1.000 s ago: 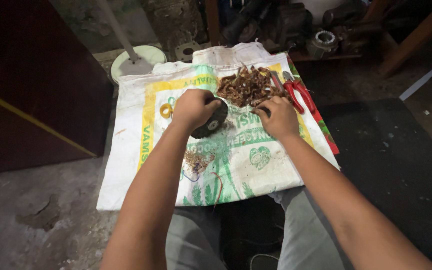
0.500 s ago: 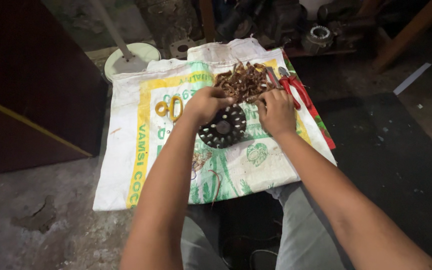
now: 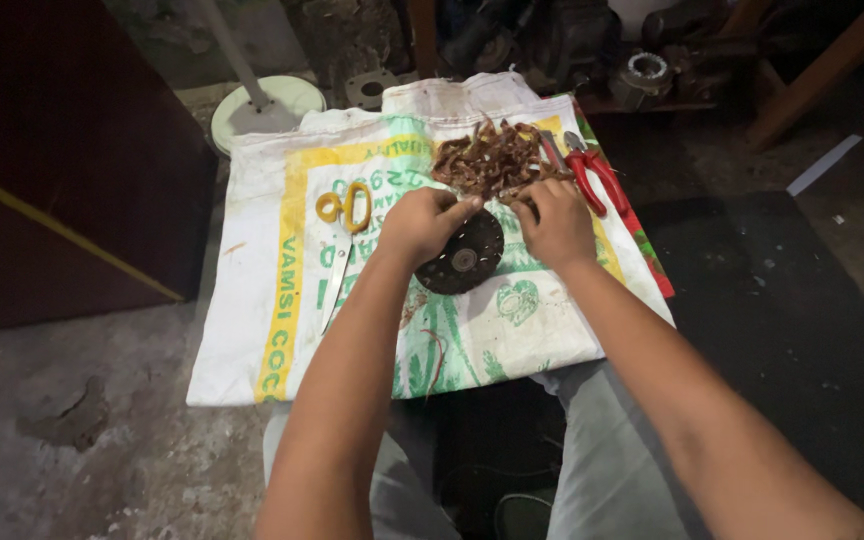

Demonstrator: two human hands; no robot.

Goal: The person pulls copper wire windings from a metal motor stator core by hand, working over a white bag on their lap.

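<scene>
Dark round slotted metal disc (image 3: 464,258), earlier gripped in left hand (image 3: 420,224), now lies on white printed sack (image 3: 262,300), both hands closed, right hand (image 3: 555,222) pinching brown coiled wire scraps (image 3: 492,160).

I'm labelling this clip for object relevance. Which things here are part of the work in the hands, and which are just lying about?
In the work:
- left hand on the dark round disc
- right hand at the heap of brown wire scraps
- printed sack under it all

Lying about:
- yellow-handled scissors
- red-handled pliers
- white round base with a pole
- metal parts behind
</scene>
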